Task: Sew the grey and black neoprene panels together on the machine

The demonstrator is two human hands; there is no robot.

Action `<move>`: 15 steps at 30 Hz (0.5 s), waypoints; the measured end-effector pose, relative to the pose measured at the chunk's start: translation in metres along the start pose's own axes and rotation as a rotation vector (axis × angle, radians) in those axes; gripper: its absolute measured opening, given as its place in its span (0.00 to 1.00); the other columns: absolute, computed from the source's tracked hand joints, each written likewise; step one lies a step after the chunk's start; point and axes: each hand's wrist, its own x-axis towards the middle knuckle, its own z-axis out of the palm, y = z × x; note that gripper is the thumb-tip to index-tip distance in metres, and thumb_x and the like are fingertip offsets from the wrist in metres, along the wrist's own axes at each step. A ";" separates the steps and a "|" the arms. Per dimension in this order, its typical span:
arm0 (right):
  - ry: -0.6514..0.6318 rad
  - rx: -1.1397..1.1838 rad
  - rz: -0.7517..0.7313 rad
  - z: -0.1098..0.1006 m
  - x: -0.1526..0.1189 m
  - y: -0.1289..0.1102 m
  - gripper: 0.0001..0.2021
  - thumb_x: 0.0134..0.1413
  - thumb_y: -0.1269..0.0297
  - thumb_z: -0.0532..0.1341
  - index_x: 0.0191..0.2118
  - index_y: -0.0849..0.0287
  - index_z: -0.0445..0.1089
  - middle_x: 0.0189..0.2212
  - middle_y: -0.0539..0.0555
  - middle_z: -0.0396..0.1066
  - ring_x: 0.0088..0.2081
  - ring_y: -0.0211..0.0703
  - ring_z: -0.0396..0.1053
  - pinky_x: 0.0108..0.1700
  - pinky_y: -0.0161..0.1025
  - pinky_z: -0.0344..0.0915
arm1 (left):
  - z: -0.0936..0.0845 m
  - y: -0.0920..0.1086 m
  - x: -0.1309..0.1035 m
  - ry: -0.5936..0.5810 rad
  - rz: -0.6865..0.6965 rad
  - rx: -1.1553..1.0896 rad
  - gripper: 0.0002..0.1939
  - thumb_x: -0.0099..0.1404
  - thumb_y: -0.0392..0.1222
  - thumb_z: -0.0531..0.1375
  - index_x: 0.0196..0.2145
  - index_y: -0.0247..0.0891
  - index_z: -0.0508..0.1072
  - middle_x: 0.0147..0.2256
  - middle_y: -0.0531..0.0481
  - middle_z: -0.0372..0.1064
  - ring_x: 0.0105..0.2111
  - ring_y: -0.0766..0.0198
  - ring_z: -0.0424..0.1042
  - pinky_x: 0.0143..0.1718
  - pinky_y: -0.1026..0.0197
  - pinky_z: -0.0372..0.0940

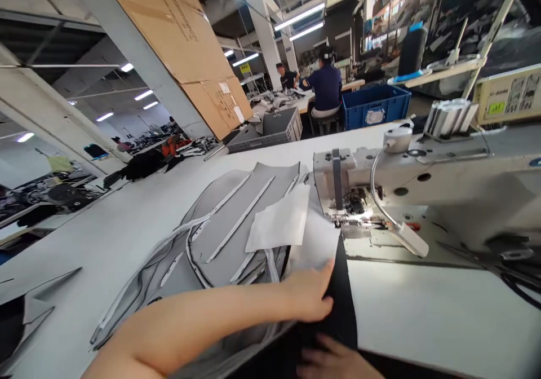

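My left hand (307, 295) lies on a grey fabric piece (319, 243) near the needle area of a sewing machine (380, 181). Its index finger is stretched along the fabric's edge, thumb apart below it. Black fabric (343, 294) runs down from the needle area under that hand. At the bottom edge, my right hand (333, 359) rests on the black fabric with its fingers spread, partly cut off. A white sheet-like piece (281, 221) lies over a large grey sewn panel (236, 215) with pale strips, left of the machine. My left forearm hides part of the panel.
A small lamp (408, 239) on a bent neck lights the needle area. Cables and dark scissors-like handles lie at the right. A dark thread cone (412, 49) stands above. Another fabric piece (38, 311) lies far left. Behind are a blue crate (374, 108) and people at a table.
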 end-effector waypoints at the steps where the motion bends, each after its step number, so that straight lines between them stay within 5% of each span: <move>1: -0.029 -0.005 0.043 -0.009 -0.005 -0.002 0.21 0.62 0.62 0.58 0.60 0.48 0.63 0.55 0.49 0.69 0.57 0.45 0.65 0.61 0.44 0.58 | 0.001 -0.001 0.009 0.000 -0.017 0.008 0.43 0.62 0.42 0.54 0.69 0.30 0.38 0.45 0.33 0.73 0.43 0.43 0.74 0.38 0.51 0.68; 5: -0.086 -0.020 0.259 -0.027 -0.011 -0.003 0.33 0.54 0.54 0.64 0.64 0.53 0.57 0.61 0.65 0.59 0.63 0.63 0.54 0.63 0.64 0.47 | 0.000 -0.005 0.028 -0.011 -0.068 -0.068 0.40 0.62 0.35 0.49 0.69 0.31 0.36 0.42 0.34 0.74 0.39 0.47 0.75 0.34 0.55 0.67; 9: -0.001 -0.135 0.212 -0.009 0.005 -0.010 0.16 0.64 0.62 0.54 0.56 0.53 0.67 0.57 0.62 0.64 0.61 0.60 0.57 0.62 0.64 0.46 | -0.002 -0.002 0.029 -0.033 -0.040 -0.261 0.40 0.62 0.33 0.47 0.69 0.30 0.35 0.37 0.41 0.75 0.36 0.52 0.75 0.34 0.57 0.66; 15: 0.028 -0.123 0.196 0.010 0.021 -0.019 0.11 0.60 0.65 0.56 0.45 0.60 0.72 0.43 0.60 0.73 0.48 0.56 0.66 0.57 0.60 0.55 | 0.005 0.004 0.035 -0.064 -0.037 -0.505 0.43 0.61 0.36 0.49 0.69 0.31 0.33 0.41 0.41 0.74 0.38 0.52 0.73 0.40 0.54 0.68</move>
